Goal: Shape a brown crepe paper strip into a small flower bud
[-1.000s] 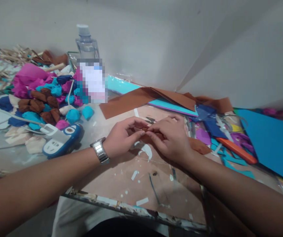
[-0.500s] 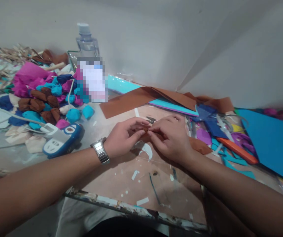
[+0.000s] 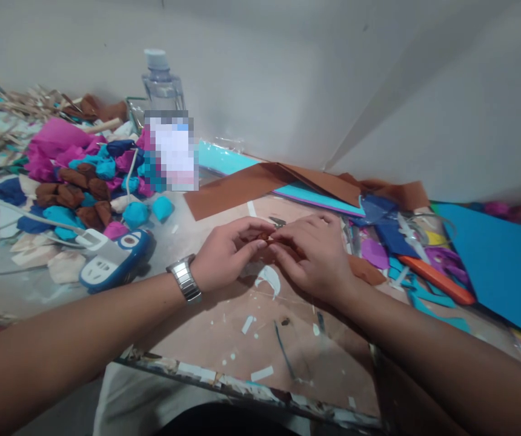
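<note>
Over the middle of the board, my left hand (image 3: 226, 251) pinches a small piece of brown paper (image 3: 264, 237) between thumb and fingers. Curled in from the other side, my right hand (image 3: 315, 254) has its thumb and fingertips closed at the right end of the same piece. Most of the paper is hidden by the fingers. Just beyond the hands lies a small dark metal tool (image 3: 277, 221), partly covered. A white crescent-shaped scrap (image 3: 269, 280) rests on the board below them.
Crumpled paper balls (image 3: 69, 195) in several colours are heaped at left, beside a blue-and-white power strip (image 3: 117, 259) and a clear bottle (image 3: 164, 88). Behind the hands runs a folded brown strip (image 3: 233, 188). An orange cutter (image 3: 437, 280) and blue sheet (image 3: 506, 260) lie right.
The right fingertips have drawn slightly away from the left ones, and more of the brown piece shows between them. The view has shifted slightly.
</note>
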Tool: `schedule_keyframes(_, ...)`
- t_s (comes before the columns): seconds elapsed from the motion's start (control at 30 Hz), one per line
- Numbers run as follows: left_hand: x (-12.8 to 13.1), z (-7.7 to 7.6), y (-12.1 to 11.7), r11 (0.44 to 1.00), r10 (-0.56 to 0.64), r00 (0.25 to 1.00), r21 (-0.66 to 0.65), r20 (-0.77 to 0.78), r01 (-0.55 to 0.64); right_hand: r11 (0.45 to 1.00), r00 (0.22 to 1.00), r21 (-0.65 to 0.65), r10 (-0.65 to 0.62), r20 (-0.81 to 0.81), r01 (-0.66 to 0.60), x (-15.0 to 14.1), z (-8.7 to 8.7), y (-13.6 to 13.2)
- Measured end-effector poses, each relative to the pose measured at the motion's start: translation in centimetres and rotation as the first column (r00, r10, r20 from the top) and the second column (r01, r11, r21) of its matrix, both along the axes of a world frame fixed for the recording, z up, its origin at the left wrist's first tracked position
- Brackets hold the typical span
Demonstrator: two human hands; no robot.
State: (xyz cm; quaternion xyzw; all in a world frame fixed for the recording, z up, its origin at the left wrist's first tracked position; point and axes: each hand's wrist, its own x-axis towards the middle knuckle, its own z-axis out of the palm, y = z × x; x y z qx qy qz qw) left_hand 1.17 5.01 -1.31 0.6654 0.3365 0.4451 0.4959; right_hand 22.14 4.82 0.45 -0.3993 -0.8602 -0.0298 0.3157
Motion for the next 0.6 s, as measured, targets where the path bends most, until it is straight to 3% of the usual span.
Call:
schedule_keyframes(0.3,0.22,-0.16,-0.14,0.997,-0.054,0.997,-0.044,0.062,0.057,1.0,1.0,-0.01,-0.006,-0.002,0.006,0.09,-0.05,0.04)
schedule_keyframes(0.6,-0.08,-0.53,0.01,0.991,-0.055,0.993,0.117,-0.106,0.067,1.0,1.0,-0.003,0.006,-0.006,-0.006,0.0,-0.23,-0.12)
